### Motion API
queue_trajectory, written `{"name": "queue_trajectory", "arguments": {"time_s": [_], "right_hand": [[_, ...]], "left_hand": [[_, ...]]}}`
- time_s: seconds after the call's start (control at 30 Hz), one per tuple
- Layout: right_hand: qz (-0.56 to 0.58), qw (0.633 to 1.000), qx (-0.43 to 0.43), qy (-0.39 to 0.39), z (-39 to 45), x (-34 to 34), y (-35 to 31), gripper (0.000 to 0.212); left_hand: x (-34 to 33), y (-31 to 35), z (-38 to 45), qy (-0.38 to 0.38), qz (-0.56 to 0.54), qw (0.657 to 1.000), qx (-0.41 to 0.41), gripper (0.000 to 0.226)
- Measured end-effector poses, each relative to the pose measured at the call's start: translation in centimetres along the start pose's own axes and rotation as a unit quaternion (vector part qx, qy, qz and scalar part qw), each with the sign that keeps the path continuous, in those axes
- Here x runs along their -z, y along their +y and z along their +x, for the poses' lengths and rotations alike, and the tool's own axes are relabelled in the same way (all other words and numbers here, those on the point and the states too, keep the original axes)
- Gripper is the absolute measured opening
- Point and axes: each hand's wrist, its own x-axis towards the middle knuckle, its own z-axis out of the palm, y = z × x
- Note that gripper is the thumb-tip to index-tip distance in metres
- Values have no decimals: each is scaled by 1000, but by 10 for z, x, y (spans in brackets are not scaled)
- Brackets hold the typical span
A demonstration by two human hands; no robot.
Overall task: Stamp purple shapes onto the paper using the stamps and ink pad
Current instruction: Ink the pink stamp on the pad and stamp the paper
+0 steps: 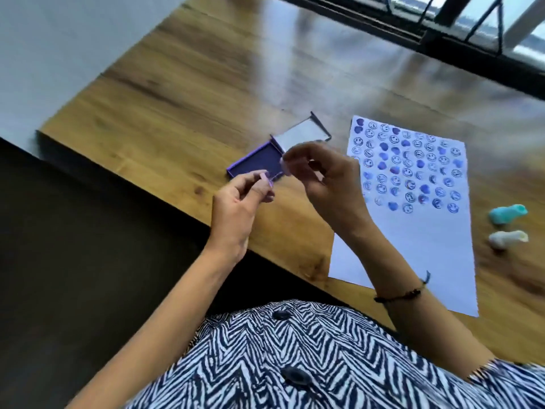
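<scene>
The white paper (424, 240) lies on the wooden table (182, 93), its upper half covered with rows of purple smiley, heart and moon prints. The purple ink pad (250, 162) sits open to its left, lid (298, 132) tipped back. My left hand (236, 211) pinches a small pale purple piece (267, 178), perhaps a cap, over the pad's near corner. My right hand (324, 178) holds a pale pink stamp (285, 169) by its fingertips just above the pad. The image is blurred, so the two pieces are hard to make out.
A teal stamp (508, 214) and a white stamp (507, 239) lie on their sides right of the paper. The table's near edge runs diagonally under my forearms. A dark window frame (442, 33) borders the far side.
</scene>
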Motion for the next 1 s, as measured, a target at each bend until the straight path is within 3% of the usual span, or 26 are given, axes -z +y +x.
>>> {"name": "queue_trajectory", "arguments": {"time_s": [0.1, 0.2, 0.37, 0.57, 0.7, 1.0], "right_hand": [[-100, 990, 98, -18, 27, -18, -6, 17], [-184, 971, 145, -43, 53, -39, -5, 13], [-322, 898, 231, -189, 41, -64, 18, 8], [-306, 897, 257, -189, 51, -63, 8, 6], [-341, 884, 221, -231, 48, -70, 4, 8], [-319, 903, 207, -200, 42, -66, 4, 9]], "left_hand": [[23, -5, 1, 89, -19, 996, -8, 14], [32, -9, 3, 125, -18, 992, -19, 15], [28, -15, 9, 158, -28, 987, -15, 17], [30, -21, 12, 173, -60, 983, -17, 14], [32, -23, 9, 177, -57, 982, -21, 15], [29, -22, 10, 167, -7, 986, -24, 16]]}}
